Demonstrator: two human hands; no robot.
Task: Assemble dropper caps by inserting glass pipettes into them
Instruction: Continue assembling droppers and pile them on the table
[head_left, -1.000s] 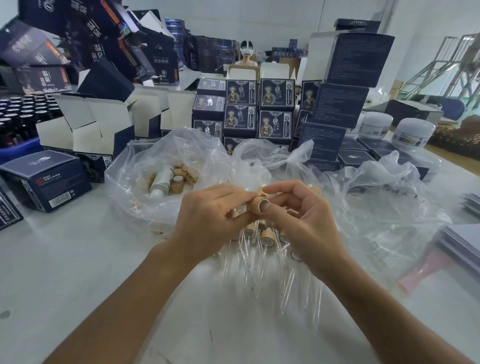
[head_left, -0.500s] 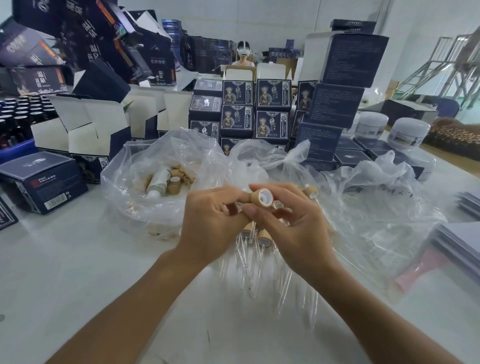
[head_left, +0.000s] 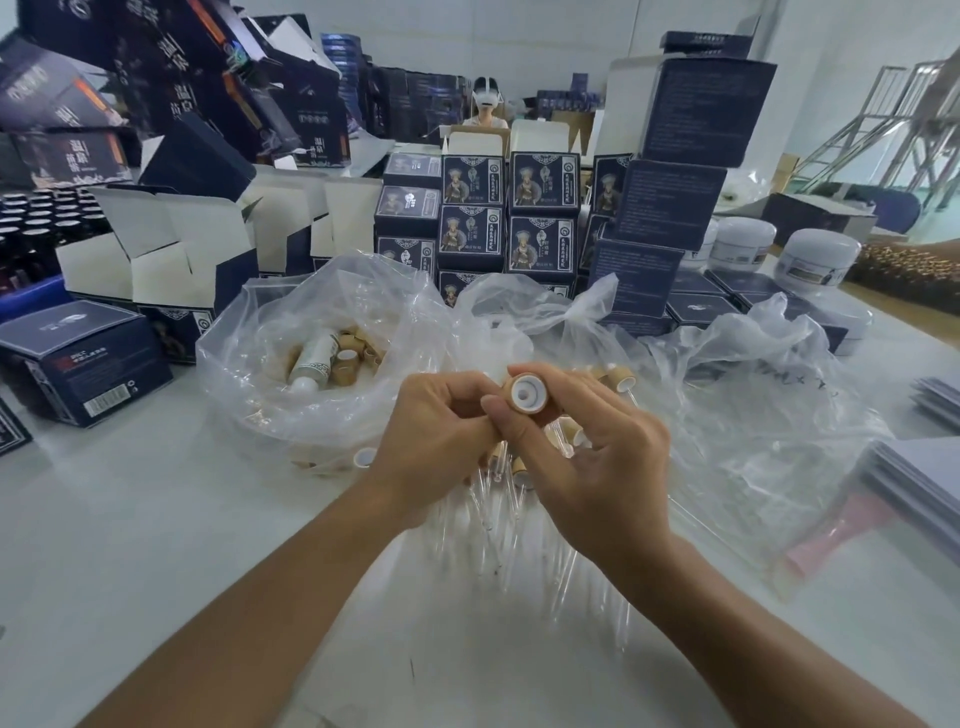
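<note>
My right hand (head_left: 587, 467) pinches a tan dropper cap (head_left: 525, 393) between thumb and forefinger, its white open underside with a centre hole turned toward me. My left hand (head_left: 431, 441) sits just left of it with fingers curled; what it holds is hidden. Below both hands lie several clear glass pipettes (head_left: 498, 519) on the table, some with tan caps (head_left: 519, 470) fitted. A clear plastic bag (head_left: 270, 374) to the left holds more tan caps (head_left: 345, 358) and a white bottle (head_left: 311, 361).
Crumpled clear bags (head_left: 753, 395) spread to the right. Dark blue boxes (head_left: 519, 208) are stacked behind, white jars (head_left: 815, 257) at the right rear, a blue box (head_left: 83, 358) at the left. A person sits far behind. Grey sheets (head_left: 919, 478) lie at the right edge.
Both hands have lifted slightly. The right hand has turned the cap, and its white open underside now faces me fully. The left hand's fingers have drawn back from the cap.
</note>
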